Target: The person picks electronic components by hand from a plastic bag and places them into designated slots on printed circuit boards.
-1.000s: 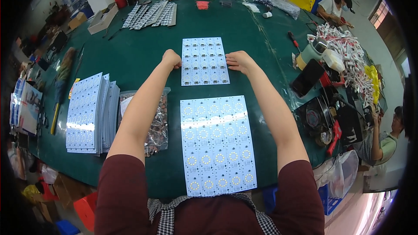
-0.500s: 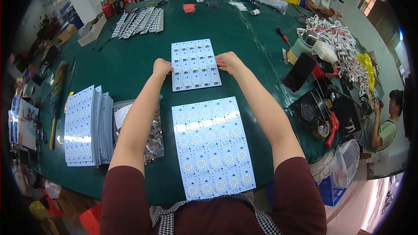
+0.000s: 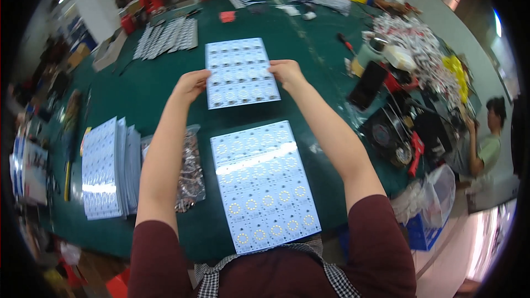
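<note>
Between my two hands is a white circuit board panel (image 3: pixel 241 72) with rows of dark components, raised off the green table. My left hand (image 3: pixel 192 84) grips its left edge, fingers closed. On the opposite edge my right hand (image 3: pixel 287 73) pinches it, thumb on the face. Closer to me lies a larger-looking white circuit board panel (image 3: pixel 265 185), with rings of small yellow LEDs, its near edge at my apron. Left of my left forearm stands a stack of similar panels (image 3: pixel 102 168). A clear plastic bag of small brownish parts (image 3: pixel 190 179) is partly hidden behind that forearm.
Narrow board strips (image 3: pixel 168 37) lie at the far left of the green table (image 3: pixel 138 91). To the right are a phone (image 3: pixel 367 85), a fan (image 3: pixel 385 137), a red-handled tool (image 3: pixel 416 153) and a heap of white parts (image 3: pixel 414 44). Other people sit around the table.
Both hands have lifted the component panel off the table, its near edge now above the surface. The whole view has shifted slightly.
</note>
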Demonstrator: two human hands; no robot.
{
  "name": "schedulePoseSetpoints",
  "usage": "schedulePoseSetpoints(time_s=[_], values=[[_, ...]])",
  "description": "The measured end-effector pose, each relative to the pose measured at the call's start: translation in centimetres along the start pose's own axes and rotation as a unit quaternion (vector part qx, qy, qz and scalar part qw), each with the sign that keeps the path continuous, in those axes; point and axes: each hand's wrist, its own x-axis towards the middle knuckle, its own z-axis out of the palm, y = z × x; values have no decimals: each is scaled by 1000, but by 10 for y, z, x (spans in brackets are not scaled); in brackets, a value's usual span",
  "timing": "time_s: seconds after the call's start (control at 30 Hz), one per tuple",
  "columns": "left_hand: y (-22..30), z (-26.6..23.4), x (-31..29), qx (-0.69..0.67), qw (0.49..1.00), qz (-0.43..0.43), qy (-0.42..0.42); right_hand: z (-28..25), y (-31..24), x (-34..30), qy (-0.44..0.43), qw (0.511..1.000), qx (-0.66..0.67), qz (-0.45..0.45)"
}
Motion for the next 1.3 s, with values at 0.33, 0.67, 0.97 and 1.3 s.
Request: schedulePoseSetpoints(time_s=[0.33, 0.67, 0.97, 1.3], values=[[22, 0, -47, -124, 990, -55, -26, 13, -64, -49, -93, 995, 2, 24], [39, 37, -109, -104, 994, -22, -4, 16, -121, -70, -58, 975, -204, 64], [43, 49, -139, -107, 994, 15, -26, 32, -130, -82, -33, 964, -258, 62], [48, 51, -146, -103, 994, 21, -34, 36, -133, -92, -44, 970, -234, 45]])
